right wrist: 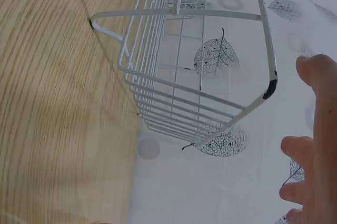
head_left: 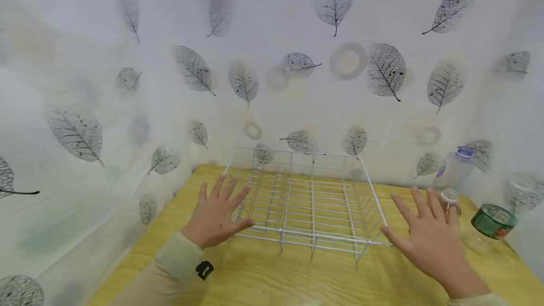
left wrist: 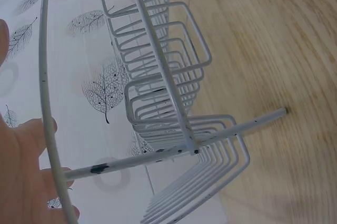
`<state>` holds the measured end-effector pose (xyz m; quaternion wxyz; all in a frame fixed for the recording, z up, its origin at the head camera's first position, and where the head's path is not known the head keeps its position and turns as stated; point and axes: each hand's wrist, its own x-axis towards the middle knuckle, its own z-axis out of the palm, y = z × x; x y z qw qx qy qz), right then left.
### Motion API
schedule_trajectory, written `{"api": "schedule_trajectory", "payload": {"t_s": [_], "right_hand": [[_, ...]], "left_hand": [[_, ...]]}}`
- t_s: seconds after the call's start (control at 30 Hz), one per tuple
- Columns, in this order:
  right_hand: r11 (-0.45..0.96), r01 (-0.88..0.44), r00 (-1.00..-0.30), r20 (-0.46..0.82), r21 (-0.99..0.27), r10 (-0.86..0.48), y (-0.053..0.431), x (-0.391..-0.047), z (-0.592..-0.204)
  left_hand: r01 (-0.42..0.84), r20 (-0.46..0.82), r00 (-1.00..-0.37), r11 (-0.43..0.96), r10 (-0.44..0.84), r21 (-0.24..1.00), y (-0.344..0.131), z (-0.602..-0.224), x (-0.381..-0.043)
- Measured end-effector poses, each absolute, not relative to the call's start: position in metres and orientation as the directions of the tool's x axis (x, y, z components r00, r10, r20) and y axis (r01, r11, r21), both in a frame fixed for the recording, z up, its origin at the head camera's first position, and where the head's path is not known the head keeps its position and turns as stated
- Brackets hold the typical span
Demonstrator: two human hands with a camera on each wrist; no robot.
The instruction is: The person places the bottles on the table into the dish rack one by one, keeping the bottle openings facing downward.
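Observation:
A white wire dish rack [head_left: 314, 235] stands on the wooden table, its slotted plate section on the left and flat wire bars in the middle and right. My left hand [head_left: 214, 218] is spread at the rack's left front corner, fingers straight and holding nothing. In the left wrist view, its fingers [left wrist: 31, 137] show behind the rack's top rail. Spread the same way, my right hand [head_left: 435, 244] hovers by the right front corner, its thumb close to the rail. The right wrist view has that hand's fingers [right wrist: 300, 150] apart from the rack [right wrist: 266, 29].
Right of the rack are a clear bottle with a purple cap [head_left: 454, 169], a small white-lidded bottle [head_left: 449, 196] partly behind my right hand, a green can [head_left: 493, 222] and a clear container [head_left: 523, 188]. Leaf-patterned sheeting [head_left: 272, 27] rises behind the table [head_left: 255, 275].

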<state>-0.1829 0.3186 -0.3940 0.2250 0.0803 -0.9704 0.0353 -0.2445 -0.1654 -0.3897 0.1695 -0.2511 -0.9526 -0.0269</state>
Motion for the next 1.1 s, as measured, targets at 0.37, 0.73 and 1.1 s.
{"api": "schedule_trajectory", "payload": {"t_s": [0.37, 0.73, 1.1], "right_hand": [[0.932, -0.172, -0.836, 0.548, -0.318, 0.032, 0.372, -0.170, -0.407], [0.689, -0.022, -0.919, 0.286, -0.725, 0.272, 0.397, -0.177, -0.419], [0.352, 0.025, -0.925, 0.112, -0.936, 0.364, 0.403, -0.203, -0.447]], "left_hand": [[0.474, 0.329, -0.827, 0.880, 0.456, -0.028, -0.169, -0.391, -0.244], [0.479, 0.322, -0.826, 0.877, 0.462, -0.031, -0.169, -0.392, -0.247], [0.480, 0.309, -0.829, 0.877, 0.465, -0.031, -0.168, -0.393, -0.248]]}}
